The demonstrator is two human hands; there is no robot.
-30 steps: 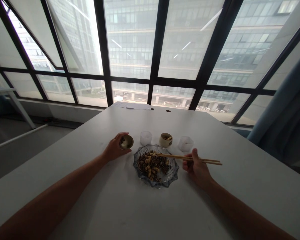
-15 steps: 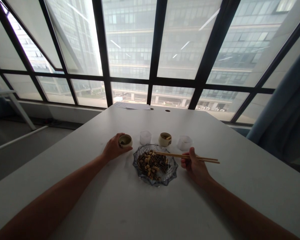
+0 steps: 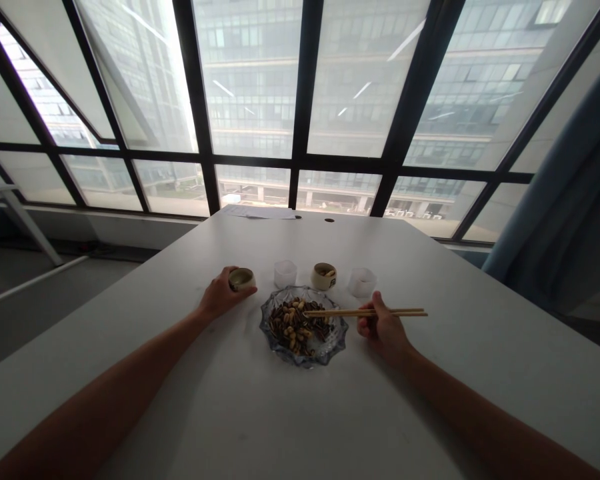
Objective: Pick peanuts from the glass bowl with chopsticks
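Note:
My left hand [image 3: 219,298] is wrapped round a small beige cup [image 3: 242,277] that stands on the white table [image 3: 290,413]. My right hand [image 3: 383,331] grips a pair of wooden chopsticks [image 3: 365,312] held level, their tips over a scalloped glass dish [image 3: 303,326] of mixed seeds and nuts. Behind the dish stand a clear cup [image 3: 285,273], a second beige cup [image 3: 323,275] with a few nuts in it, and another clear cup [image 3: 362,282].
Papers [image 3: 260,212] lie at the table's far edge by a round cable hole [image 3: 329,220]. Beyond is a large black-framed window. A blue curtain [image 3: 565,200] hangs at the right; another table's leg [image 3: 30,230] shows at the left.
The left hand has tipped the beige cup back upright onto the table. The chopsticks have levelled out, their tips staying over the dish. The camera view has shifted slightly.

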